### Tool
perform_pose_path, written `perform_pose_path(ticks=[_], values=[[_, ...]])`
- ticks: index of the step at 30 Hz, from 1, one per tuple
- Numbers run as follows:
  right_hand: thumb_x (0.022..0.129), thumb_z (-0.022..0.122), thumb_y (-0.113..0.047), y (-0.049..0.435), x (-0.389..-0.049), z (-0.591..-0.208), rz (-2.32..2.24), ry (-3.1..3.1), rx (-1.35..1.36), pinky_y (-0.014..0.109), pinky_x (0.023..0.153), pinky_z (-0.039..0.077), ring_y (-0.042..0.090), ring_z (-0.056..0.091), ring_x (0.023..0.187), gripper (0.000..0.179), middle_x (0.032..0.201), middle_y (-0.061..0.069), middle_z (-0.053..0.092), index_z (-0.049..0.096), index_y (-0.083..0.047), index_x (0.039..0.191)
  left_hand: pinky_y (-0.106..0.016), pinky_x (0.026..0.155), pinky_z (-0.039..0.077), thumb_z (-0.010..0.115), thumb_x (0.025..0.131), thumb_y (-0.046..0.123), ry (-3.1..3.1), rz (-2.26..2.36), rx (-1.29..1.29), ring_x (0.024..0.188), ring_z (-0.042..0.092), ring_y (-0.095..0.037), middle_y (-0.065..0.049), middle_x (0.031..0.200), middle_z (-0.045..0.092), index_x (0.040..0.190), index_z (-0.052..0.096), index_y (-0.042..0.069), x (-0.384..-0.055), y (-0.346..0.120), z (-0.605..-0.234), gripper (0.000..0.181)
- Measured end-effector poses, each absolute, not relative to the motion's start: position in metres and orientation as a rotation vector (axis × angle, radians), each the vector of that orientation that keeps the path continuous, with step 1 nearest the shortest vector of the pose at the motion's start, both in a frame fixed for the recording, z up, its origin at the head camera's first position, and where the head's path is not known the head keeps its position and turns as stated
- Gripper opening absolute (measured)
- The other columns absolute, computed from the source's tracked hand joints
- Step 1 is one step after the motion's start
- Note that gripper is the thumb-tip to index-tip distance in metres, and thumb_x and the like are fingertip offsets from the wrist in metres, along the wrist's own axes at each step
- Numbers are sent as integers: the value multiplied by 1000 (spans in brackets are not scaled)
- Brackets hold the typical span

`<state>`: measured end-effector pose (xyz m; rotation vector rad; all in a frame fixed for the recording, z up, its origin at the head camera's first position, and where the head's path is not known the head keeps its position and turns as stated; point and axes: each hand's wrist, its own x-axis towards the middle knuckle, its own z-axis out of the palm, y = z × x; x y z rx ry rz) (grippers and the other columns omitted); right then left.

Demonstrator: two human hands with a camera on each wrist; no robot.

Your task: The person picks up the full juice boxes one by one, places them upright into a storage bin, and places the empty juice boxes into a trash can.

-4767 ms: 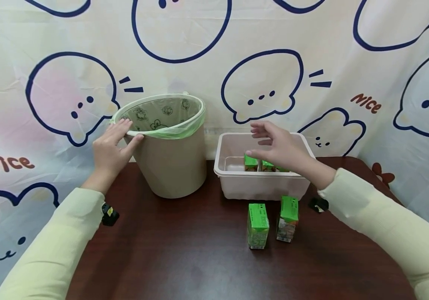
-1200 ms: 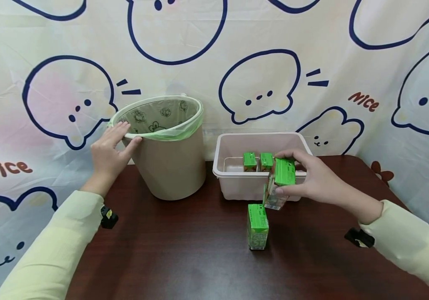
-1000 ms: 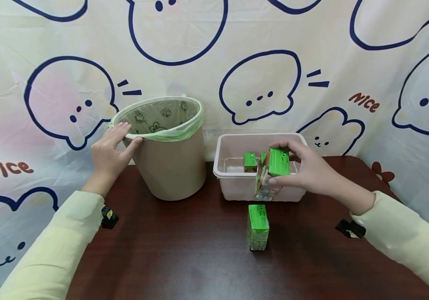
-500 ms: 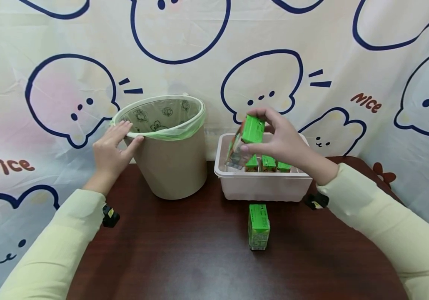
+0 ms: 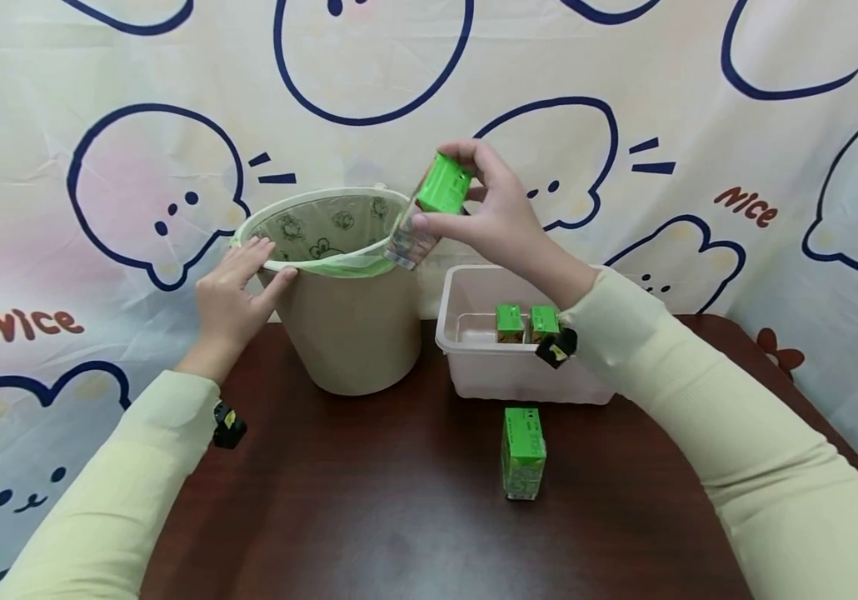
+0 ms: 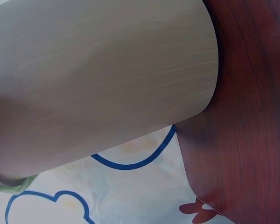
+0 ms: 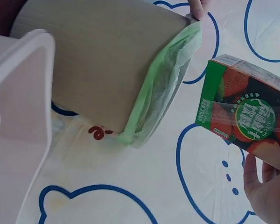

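My right hand (image 5: pixel 500 212) holds a small juice box (image 5: pixel 444 185) with a green end, tilted, beside the right rim of the waste bin (image 5: pixel 346 333). In the right wrist view the carton's side shows red fruit and a round green label, with thumb and fingers at its lower edge. My left hand (image 5: pixel 234 287) rests on the bin's left rim, fingers straight, thumb along the front. A green liner (image 5: pixel 354 265) is folded over that rim. Another green-topped juice box (image 5: pixel 523 454) stands upright on the table. The left wrist view shows mostly the bin's side.
A pale pink plastic tub (image 5: pixel 526 375) stands right of the bin, with green-topped juice boxes (image 5: pixel 508 323) inside; my right forearm hides part of it. The dark wooden table (image 5: pixel 369 492) backs onto a patterned curtain (image 5: pixel 354 75).
My right hand picked up a juice box from in front of the tub. It has carried it up and left, over the tub, to the bin's rim. The left hand stays put.
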<state>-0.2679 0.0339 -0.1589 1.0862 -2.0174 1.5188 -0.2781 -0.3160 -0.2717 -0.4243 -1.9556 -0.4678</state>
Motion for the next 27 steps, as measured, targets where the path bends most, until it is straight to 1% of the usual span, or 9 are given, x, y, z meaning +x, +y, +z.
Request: perform_pose_path(ticks=[4,7,12,16,22,27], values=[[77,78,-2,16,-265,-147,1572,-1973,1103,27,84,47,19,49,104,64,121,18,51,44,10,131,-42,106,38,58,89,61,-1948,-471,-429,114,61,-30,-14,117,67,120,69,5,-277,-316,-270,65],[78,77,-3,4,-266,-144,1625,-1958,1109,25,85,47,19,48,105,65,121,17,49,43,10,132,-42,106,39,60,89,58,-1952,-461,-433,114,61,-29,-14,116,67,120,69,5,-277,-317,-268,62],[79,78,-6,-13,-274,-142,1652,-1967,1073,23,88,44,18,47,109,68,125,15,48,42,6,135,-40,107,37,58,90,59,-1972,-445,-423,115,60,-28,-14,118,66,121,69,5,-277,-317,-267,63],[78,80,-11,-25,-294,-146,1689,-1973,1033,23,88,44,16,46,111,71,128,10,47,42,2,135,-38,108,35,53,91,63,-2000,-442,-414,117,59,-29,-14,119,65,122,68,4,-278,-318,-267,68],[75,85,-20,-43,-334,-164,1754,-2000,975,23,87,46,12,44,110,76,128,3,45,42,-7,136,-41,107,36,49,90,68,-2013,-417,-417,116,60,-30,-16,119,65,122,67,3,-279,-318,-269,75],[75,85,-20,-55,-348,-176,1806,-2019,931,22,87,47,15,47,109,78,129,5,43,41,-5,137,-40,107,37,50,90,67,-2002,-421,-426,115,60,-30,-16,118,66,121,68,3,-278,-320,-270,73]])
